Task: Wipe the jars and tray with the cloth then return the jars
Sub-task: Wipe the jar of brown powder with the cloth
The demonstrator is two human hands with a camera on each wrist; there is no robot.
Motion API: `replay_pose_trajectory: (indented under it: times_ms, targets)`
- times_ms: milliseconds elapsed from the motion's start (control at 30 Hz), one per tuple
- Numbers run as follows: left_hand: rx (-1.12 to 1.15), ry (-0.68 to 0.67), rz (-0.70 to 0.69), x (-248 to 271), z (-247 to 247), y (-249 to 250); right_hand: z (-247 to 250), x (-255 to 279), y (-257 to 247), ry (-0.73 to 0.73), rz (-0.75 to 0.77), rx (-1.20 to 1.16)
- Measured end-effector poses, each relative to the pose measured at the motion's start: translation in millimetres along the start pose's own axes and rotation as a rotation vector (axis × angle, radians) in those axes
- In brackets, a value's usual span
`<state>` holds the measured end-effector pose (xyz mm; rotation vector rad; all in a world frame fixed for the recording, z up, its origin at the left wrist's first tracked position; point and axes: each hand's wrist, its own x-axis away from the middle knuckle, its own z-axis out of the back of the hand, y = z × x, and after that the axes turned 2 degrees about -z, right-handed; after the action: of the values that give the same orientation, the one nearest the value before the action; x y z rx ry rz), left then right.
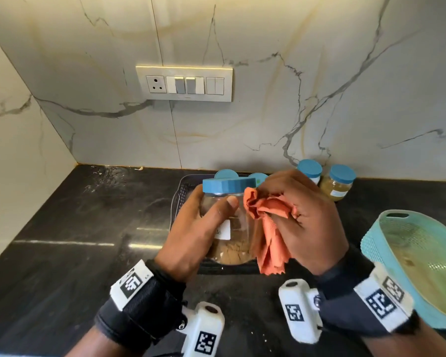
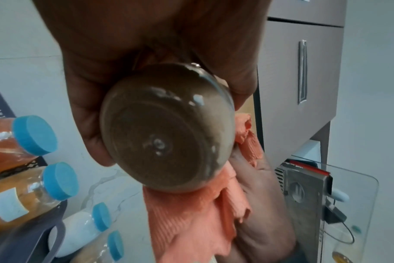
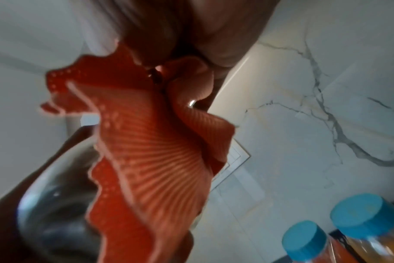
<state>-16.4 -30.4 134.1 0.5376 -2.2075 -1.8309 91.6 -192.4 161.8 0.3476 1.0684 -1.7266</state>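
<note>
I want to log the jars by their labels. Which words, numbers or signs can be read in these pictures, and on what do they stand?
No text can be read.
Held jar, white label: writing mostly behind the thumb, illegible.
Jar by the wall, pale label: blurred.
Jar in the tray, white label: looks blank.
Wrist tags: coded squares, no words.

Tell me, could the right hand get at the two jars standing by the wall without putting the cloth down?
Probably yes. The two jars stand in the open on the counter just beyond the right hand, nothing between. But its fingers grip the orange cloth, so it could wipe them, hardly lift one.
</note>
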Motion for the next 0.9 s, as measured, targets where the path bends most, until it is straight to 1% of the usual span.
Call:
replay_pose_trajectory:
  times_ms: [100,200,267,333,433,500,567,700,800,900]
  targets:
    - [0.018,0.002,-0.023,-3.6,0.5,4.7,-1.9,1.3,-2.8,0.032,-0.018,-0.030]
    - [0.098,0.080,-0.024,-5.9,7.3,7.5,-14.5,33.0,-11.8,-0.054,0.027,-0.025]
    - [0.099,0.101,-0.019,-6.0,10.6,8.0,-21.1,47.1,-12.1,-0.089,0.046,-0.002]
    - [0.084,0.069,0.003,-3.2,9.7,7.2,-19.1,41.2,-8.3,-0.058,0.039,-0.039]
    - [0.066,0.005,0.021,0.5,2.0,5.7,-7.3,11.5,-1.1,0.063,-0.029,-0.091]
    - [0.085,0.007,0.029,0.1,-2.7,6.3,-0.7,-0.5,0.9,0.100,-0.051,-0.099]
    - [0.119,0.027,0.037,-2.8,-4.4,10.5,-0.5,3.7,-3.6,0.084,-0.050,-0.113]
    - [0.174,0.068,0.084,-6.3,1.4,14.5,-13.5,39.3,-13.7,0.019,-0.030,-0.081]
    - [0.094,0.052,0.093,-3.9,3.4,9.1,-14.6,47.2,-6.0,0.017,-0.013,-0.033]
    - [0.017,0.050,0.119,-3.7,3.0,3.0,-14.3,44.0,-5.5,-0.023,0.052,0.071]
